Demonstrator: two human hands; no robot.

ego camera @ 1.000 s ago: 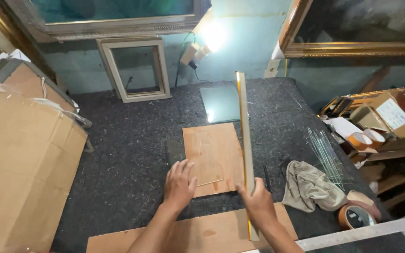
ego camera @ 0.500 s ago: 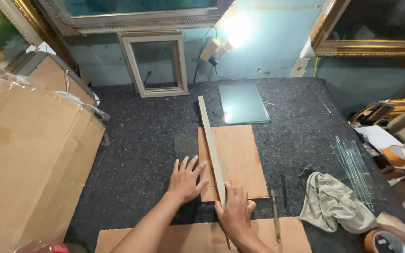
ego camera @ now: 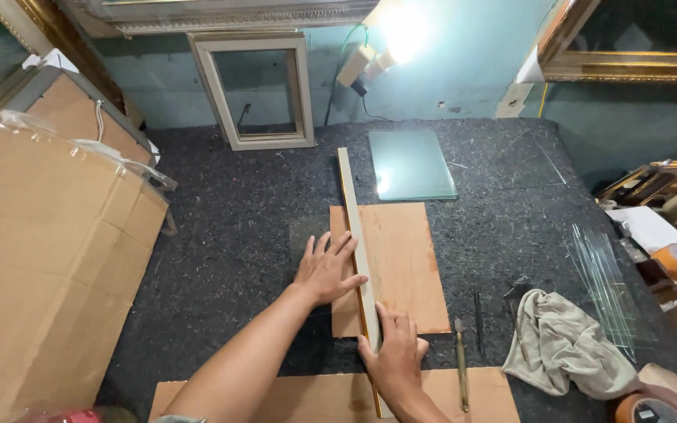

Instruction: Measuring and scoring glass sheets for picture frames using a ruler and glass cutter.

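Plywood, a small reddish-brown board (ego camera: 401,266), lies flat on the dark felt-covered table (ego camera: 229,219); every other place is told from this board; a long pale straightedge (ego camera: 356,235) runs lengthwise along its left edge, reaching past the far edge toward the wall and past the near edge toward the person. The left hand (ego camera: 327,266) lies palm down over the board's left edge, fingers spread and flat, the fingertips touching the straightedge; the right hand (ego camera: 393,348) presses on the straightedge at the board's near left corner, fingers extended and close together, thumb out to the side. Beyond the far edge lies a pane of glass (ego camera: 411,163), catching the lamp's glare; farther back and left an empty picture frame (ego camera: 256,90) leans on the wall. Right of the board, near its near corner, lie a slim glass cutter (ego camera: 461,360) and a dark pen-like tool (ego camera: 477,321); farther right sits a crumpled grey cloth (ego camera: 562,345), then a stack of glass strips (ego camera: 609,290). Nearer than the board lies a second plywood sheet (ego camera: 323,395), under the straightedge's near end; far left stands a large cardboard box (ego camera: 41,266).
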